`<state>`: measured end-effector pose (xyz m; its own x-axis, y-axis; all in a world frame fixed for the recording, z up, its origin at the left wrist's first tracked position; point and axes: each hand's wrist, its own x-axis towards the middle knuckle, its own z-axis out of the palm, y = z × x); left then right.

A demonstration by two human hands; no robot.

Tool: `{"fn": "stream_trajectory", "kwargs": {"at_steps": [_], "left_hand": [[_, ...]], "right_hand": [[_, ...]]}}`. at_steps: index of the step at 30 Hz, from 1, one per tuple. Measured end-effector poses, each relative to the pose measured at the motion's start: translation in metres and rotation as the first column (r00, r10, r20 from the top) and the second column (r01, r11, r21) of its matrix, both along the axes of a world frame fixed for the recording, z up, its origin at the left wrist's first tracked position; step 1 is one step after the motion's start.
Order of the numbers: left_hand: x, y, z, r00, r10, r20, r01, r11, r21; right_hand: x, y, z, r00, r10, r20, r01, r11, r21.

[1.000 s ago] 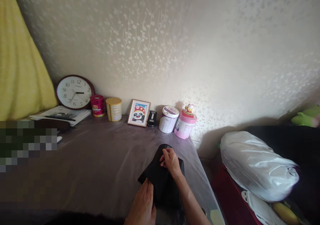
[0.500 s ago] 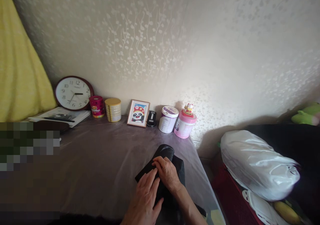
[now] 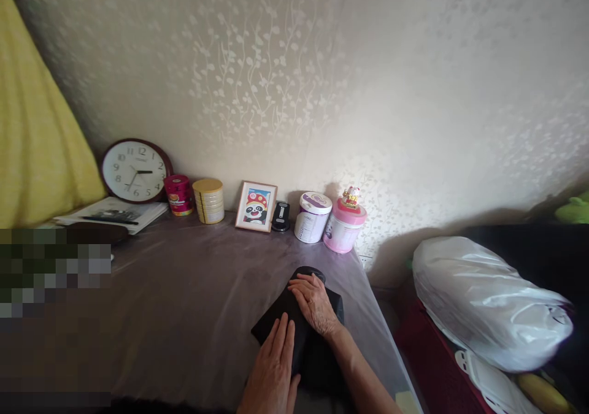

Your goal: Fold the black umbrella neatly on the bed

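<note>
A piece of folded black fabric [image 3: 306, 340] with a slight sheen lies near the table's right edge; its exact kind does not show. My left hand [image 3: 275, 352] rests flat on its left side, fingers stretched out and close together, thumb apart. Higher up, my right hand [image 3: 313, 300] lies over the far end of the fabric with its fingers extended across it. Both hands press on the fabric without gripping it. Part of the fabric is hidden under my hands and right forearm.
Along the wall stand a clock [image 3: 135, 172], a pink tin [image 3: 178, 196], a yellow-lidded can [image 3: 209, 202], a panda picture frame [image 3: 256, 207], a black device [image 3: 280, 216], a white-purple tub [image 3: 313, 218] and a pink tub [image 3: 343, 229] with a figurine [image 3: 352, 197]. A white plastic bag [image 3: 488, 303] lies right.
My right hand has moved up and flattened, its fingers opening out over the fabric. The left hand has straightened and moved slightly right. The fabric's upper part looks spread wider.
</note>
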<state>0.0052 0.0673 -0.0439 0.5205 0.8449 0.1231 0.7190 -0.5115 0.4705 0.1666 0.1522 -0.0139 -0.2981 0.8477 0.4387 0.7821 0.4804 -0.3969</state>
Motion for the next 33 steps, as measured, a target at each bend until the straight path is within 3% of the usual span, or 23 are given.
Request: {"fn": "stream_trajectory", "kwargs": {"at_steps": [8, 11, 13, 15, 19, 21, 24, 27, 33], "left_hand": [[-0.002, 0.000, -0.005, 0.999, -0.012, 0.050, 0.012, 1.000, -0.003], [-0.003, 0.000, -0.008, 0.998, -0.018, 0.061, 0.017, 1.000, 0.015], [-0.003, 0.000, -0.011, 0.997, -0.020, 0.068, 0.018, 0.999, 0.034], [-0.003, -0.001, -0.012, 0.998, -0.017, 0.059, 0.015, 0.999, 0.040], [-0.001, -0.002, -0.007, 1.000, 0.001, 0.014, -0.001, 1.000, 0.001], [0.000, -0.002, -0.004, 1.000, 0.015, 0.009, -0.015, 1.000, -0.012], [-0.002, -0.003, 0.000, 0.999, 0.019, 0.046, -0.017, 1.000, -0.024], [-0.005, -0.004, 0.002, 0.996, 0.021, 0.085, -0.012, 0.995, -0.102], [-0.003, -0.005, -0.001, 0.974, 0.099, 0.202, -0.060, 0.979, -0.194]], "right_hand": [[0.017, 0.041, -0.004, 0.995, -0.101, 0.018, 0.102, 0.995, -0.016], [0.025, 0.046, -0.003, 0.978, -0.206, 0.009, 0.206, 0.978, 0.017], [0.024, 0.038, 0.001, 0.957, -0.291, -0.017, 0.292, 0.955, 0.059], [0.016, 0.022, 0.004, 0.956, -0.292, -0.044, 0.295, 0.949, 0.111], [-0.003, -0.014, 0.003, 0.998, -0.055, 0.004, 0.055, 0.991, 0.122], [-0.004, -0.020, 0.000, 0.999, -0.034, 0.028, 0.031, 0.993, 0.115], [0.013, -0.017, -0.001, 0.980, -0.194, -0.045, 0.199, 0.969, 0.148], [0.034, -0.020, -0.003, 0.911, -0.391, -0.130, 0.405, 0.908, 0.109], [0.053, -0.066, -0.025, 0.935, -0.345, 0.077, 0.341, 0.938, 0.064]]}}
